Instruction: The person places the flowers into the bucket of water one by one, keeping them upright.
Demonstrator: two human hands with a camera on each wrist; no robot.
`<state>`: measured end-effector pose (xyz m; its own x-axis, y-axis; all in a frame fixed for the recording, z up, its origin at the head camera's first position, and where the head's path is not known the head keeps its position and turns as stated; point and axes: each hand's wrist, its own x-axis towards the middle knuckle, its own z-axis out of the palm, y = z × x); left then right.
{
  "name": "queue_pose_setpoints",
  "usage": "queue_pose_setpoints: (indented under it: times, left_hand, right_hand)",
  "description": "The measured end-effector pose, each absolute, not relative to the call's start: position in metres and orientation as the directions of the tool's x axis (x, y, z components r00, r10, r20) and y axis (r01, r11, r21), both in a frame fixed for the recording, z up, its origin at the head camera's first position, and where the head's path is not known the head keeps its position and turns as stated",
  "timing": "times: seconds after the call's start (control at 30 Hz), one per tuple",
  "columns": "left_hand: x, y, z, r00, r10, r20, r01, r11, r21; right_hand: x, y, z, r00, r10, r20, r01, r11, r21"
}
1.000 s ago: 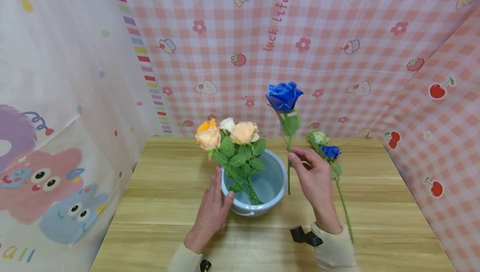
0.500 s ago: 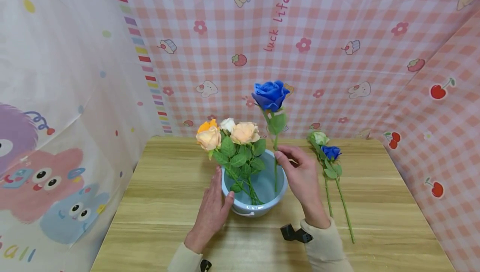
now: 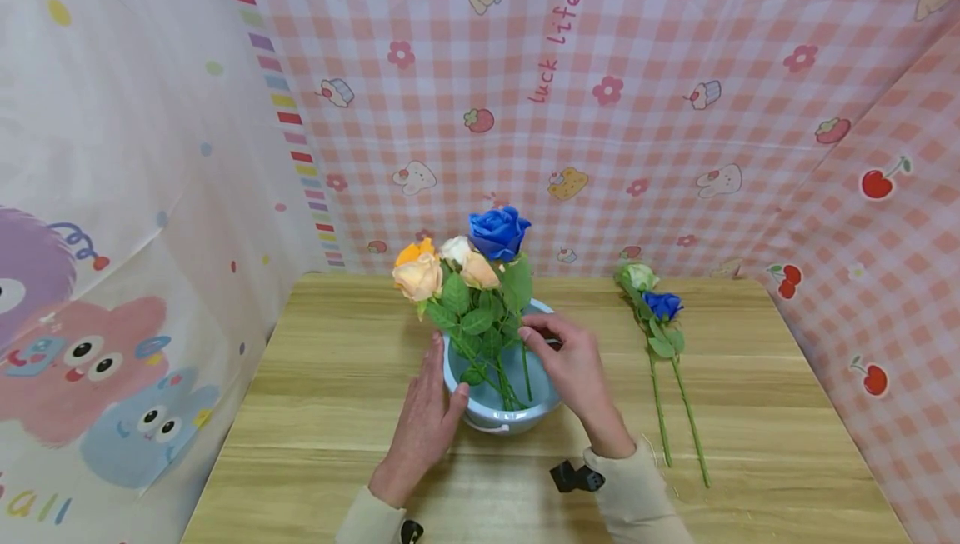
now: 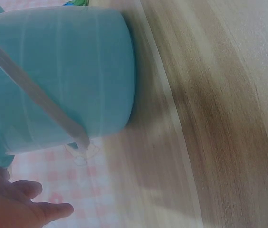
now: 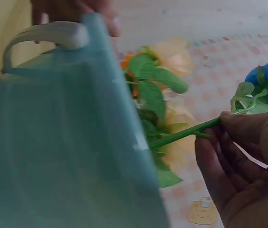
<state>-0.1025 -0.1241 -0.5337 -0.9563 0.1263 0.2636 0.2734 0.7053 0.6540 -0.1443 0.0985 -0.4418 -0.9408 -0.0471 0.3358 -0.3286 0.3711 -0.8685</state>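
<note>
My right hand [image 3: 570, 365] pinches the green stem of a blue rose [image 3: 499, 233] between thumb and fingers. The stem's lower end is inside a light blue bucket [image 3: 551, 398], and the bloom stands above the rim beside the other flowers. In the right wrist view the stem [image 5: 184, 134] passes over the bucket's rim. Peach roses [image 3: 417, 277], an orange one [image 3: 414, 251] and a white one [image 3: 455, 249] lean toward the bucket's far left. My left hand [image 3: 426, 419] rests with extended fingers against the bucket's left side.
On the wooden table [image 3: 322, 411], right of the bucket, lie a second blue rose [image 3: 663, 306] and a pale green-white rose [image 3: 640, 276], stems toward me. The bucket's handle [image 4: 39, 95] hangs down its side. A pink checked cloth [image 3: 600, 144] stands behind the table.
My right hand has brought the blue rose leftward from beside the bucket, then lowered its stem into it. The left hand has stayed in place against the bucket.
</note>
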Motion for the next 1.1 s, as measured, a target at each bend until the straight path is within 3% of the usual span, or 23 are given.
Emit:
queue_pose_setpoints:
  times: [0.37,1.1]
  left_hand:
    - [-0.103,-0.124,-0.534,-0.957,0.129,0.259,0.273,0.704,0.655]
    - [-0.102,-0.124,-0.532,-0.963,0.125,0.237,0.256,0.688,0.679]
  right_hand:
    - [-0.150,0.087,-0.458,-0.949,-0.149,0.277,-0.313,0.536,-0.784]
    - [-0.171,0.076,-0.462,-0.959,-0.281,0.026,-0.216,0.670,-0.710]
